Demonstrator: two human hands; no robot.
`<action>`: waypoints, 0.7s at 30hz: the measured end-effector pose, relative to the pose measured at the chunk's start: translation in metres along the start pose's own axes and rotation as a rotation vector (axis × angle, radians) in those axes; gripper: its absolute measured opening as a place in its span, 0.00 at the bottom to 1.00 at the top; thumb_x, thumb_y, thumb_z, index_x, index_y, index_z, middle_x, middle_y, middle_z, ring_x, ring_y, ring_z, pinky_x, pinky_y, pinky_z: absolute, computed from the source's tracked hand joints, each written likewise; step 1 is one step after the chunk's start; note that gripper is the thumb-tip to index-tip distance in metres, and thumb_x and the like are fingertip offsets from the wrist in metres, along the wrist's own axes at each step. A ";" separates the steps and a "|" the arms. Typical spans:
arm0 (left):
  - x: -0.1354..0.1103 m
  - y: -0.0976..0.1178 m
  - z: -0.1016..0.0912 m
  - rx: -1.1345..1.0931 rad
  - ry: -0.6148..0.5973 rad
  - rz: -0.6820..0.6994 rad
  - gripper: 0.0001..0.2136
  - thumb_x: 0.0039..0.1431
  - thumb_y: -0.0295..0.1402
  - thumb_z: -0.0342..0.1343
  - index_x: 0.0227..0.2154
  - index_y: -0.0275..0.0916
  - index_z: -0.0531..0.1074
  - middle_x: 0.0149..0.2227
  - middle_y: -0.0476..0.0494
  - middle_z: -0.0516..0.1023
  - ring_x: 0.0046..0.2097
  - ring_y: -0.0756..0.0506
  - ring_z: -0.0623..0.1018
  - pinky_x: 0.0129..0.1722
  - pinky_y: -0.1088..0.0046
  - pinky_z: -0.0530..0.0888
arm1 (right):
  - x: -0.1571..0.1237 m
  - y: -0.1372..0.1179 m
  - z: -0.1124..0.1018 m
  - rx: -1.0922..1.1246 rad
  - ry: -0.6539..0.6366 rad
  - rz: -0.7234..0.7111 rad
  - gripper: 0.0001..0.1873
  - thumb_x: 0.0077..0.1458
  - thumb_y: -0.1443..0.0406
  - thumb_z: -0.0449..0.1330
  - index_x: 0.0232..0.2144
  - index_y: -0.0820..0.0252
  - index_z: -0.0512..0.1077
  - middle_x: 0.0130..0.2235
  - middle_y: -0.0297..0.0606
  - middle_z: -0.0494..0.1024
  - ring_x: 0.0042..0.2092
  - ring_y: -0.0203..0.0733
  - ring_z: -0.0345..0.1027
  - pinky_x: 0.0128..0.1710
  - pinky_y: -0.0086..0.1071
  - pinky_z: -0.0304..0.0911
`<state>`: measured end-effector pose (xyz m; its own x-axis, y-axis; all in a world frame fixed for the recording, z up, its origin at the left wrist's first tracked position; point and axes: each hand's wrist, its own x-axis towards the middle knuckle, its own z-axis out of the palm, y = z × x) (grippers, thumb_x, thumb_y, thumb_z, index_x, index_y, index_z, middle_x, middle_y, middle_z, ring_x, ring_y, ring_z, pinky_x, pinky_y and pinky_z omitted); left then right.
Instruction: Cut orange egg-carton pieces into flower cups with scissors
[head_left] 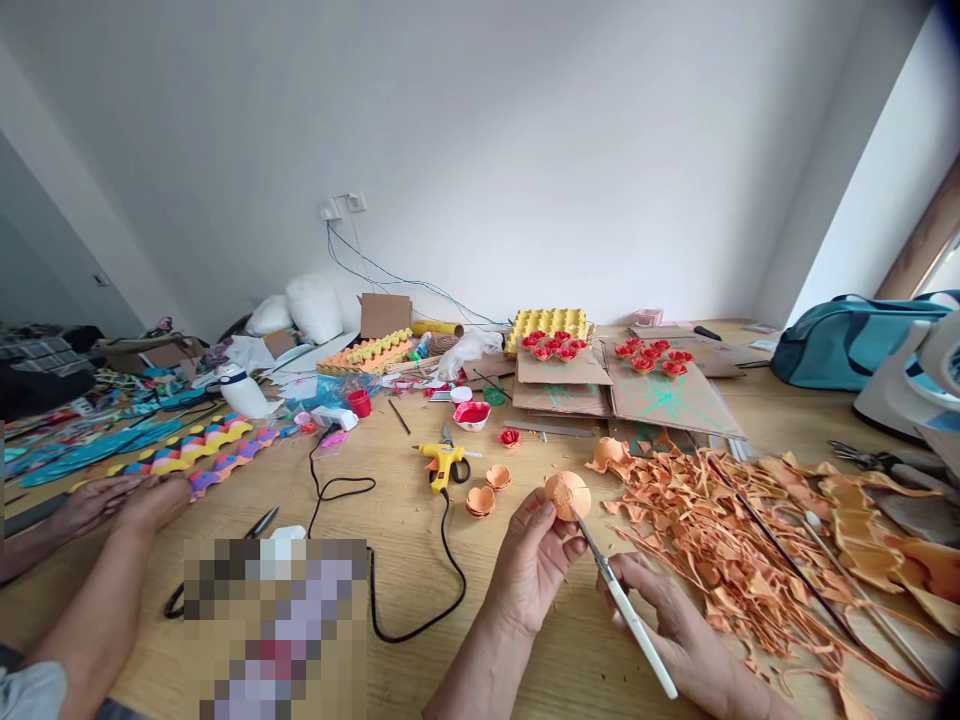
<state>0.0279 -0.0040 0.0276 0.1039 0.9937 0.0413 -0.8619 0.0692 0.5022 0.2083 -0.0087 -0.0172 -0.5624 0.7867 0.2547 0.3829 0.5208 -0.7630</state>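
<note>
Pinched in the fingers of my left hand is an orange egg-carton cup, its rounded side towards me. My right hand grips white-handled scissors; their metal blades reach the lower edge of the cup. To the left lie trimmed orange cups, partly stacked, and a yellow hot glue gun with a black cord. One red-painted cup flower sits farther back, close to a dish of red paint. Another orange carton piece stands beyond my hands.
Orange carton scraps are heaped on the right, with long sticks across them. Red flowers stand on cardboard at the back. At left, another person's hands touch painted carton strips. A teal bag is at far right.
</note>
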 end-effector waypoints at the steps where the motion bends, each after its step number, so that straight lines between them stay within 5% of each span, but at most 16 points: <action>1: 0.000 0.000 0.000 -0.003 0.003 0.005 0.09 0.50 0.31 0.70 0.32 0.35 0.77 0.28 0.49 0.78 0.28 0.55 0.74 0.28 0.80 0.72 | 0.000 0.000 0.000 -0.001 -0.002 0.004 0.16 0.62 0.53 0.52 0.31 0.58 0.66 0.34 0.40 0.72 0.37 0.47 0.65 0.40 0.40 0.63; 21: -0.001 -0.002 0.001 -0.025 0.018 -0.003 0.09 0.49 0.30 0.70 0.33 0.35 0.78 0.29 0.48 0.79 0.28 0.55 0.74 0.29 0.80 0.74 | -0.001 0.002 0.003 0.018 0.019 -0.015 0.19 0.63 0.49 0.50 0.32 0.57 0.67 0.34 0.40 0.72 0.37 0.47 0.65 0.39 0.41 0.63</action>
<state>0.0300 -0.0054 0.0278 0.0973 0.9950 0.0240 -0.8737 0.0739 0.4809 0.2076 -0.0094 -0.0212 -0.5540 0.7851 0.2767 0.3616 0.5264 -0.7695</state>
